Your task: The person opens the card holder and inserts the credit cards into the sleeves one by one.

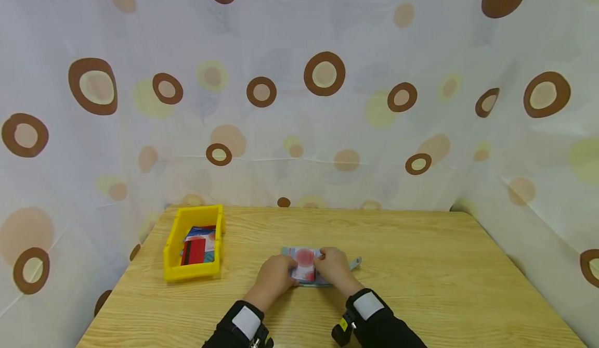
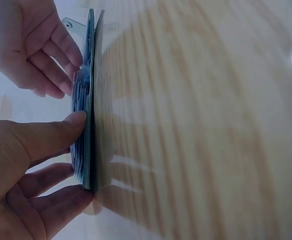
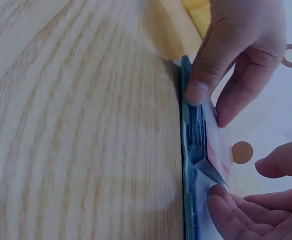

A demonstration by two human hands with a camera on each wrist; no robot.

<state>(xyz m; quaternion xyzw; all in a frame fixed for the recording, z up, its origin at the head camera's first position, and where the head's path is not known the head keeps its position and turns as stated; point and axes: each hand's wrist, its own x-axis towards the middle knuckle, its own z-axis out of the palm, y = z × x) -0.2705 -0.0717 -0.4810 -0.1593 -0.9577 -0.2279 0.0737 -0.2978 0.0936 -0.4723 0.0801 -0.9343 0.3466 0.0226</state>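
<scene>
A blue-green card holder [image 1: 287,251] lies spread on the table, its stack of clear sleeves [image 3: 198,131] seen edge-on in the wrist views. A white card with a pink round print [image 1: 304,269] shows on the left part. My left hand [image 1: 275,276] grips the left part of the holder, thumb at the near edge of the sleeves. Over the right part is my right hand [image 1: 335,268]; its fingertips touch the sleeve beside the card, while its thumb stands apart in the right wrist view. A strap with a snap [image 1: 356,262] sticks out to the right.
A yellow bin [image 1: 193,271] stands at the table's left side. Inside it lie several cards, including a red one with a black stripe [image 1: 194,252]. A patterned curtain [image 1: 290,119] hangs behind and on both sides of the wooden table [image 1: 421,265].
</scene>
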